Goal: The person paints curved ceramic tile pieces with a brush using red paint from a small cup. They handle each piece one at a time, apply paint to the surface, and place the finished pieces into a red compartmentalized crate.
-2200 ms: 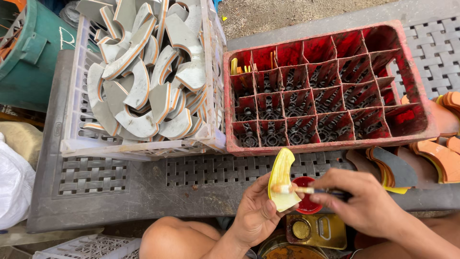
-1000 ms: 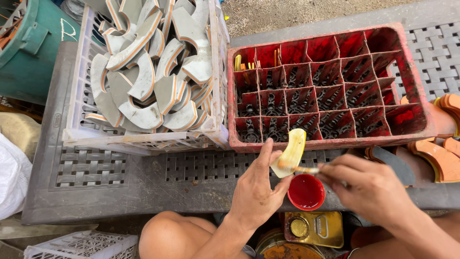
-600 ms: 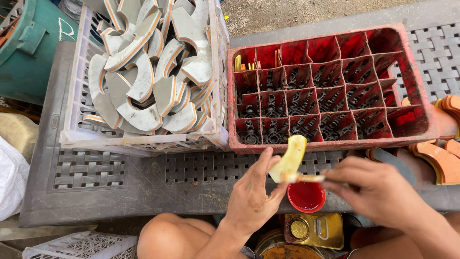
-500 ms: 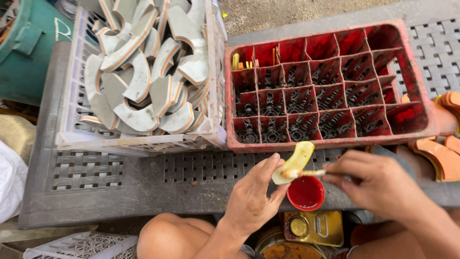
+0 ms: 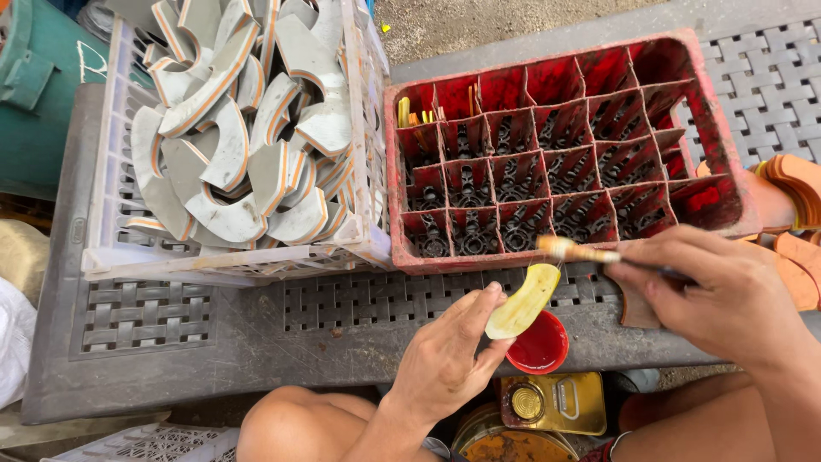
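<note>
One curved yellow-coated piece (image 5: 523,301) is pinched in the left hand (image 5: 445,364), just above one red cup (image 5: 538,344). At 3 o'clock, the right hand (image 5: 718,291) closes on one small brush (image 5: 581,251), its tip beside the piece's upper end (whether it touches, I cannot tell). At 12 o'clock sits one red divided crate (image 5: 560,154); at 10 o'clock, one white basket (image 5: 363,128) of grey curved pieces.

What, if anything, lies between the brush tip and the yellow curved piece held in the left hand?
Nothing visible does. The brush in the right hand has its tip just above the yellow curved piece, pinched by the left hand; only open air separates them.
</note>
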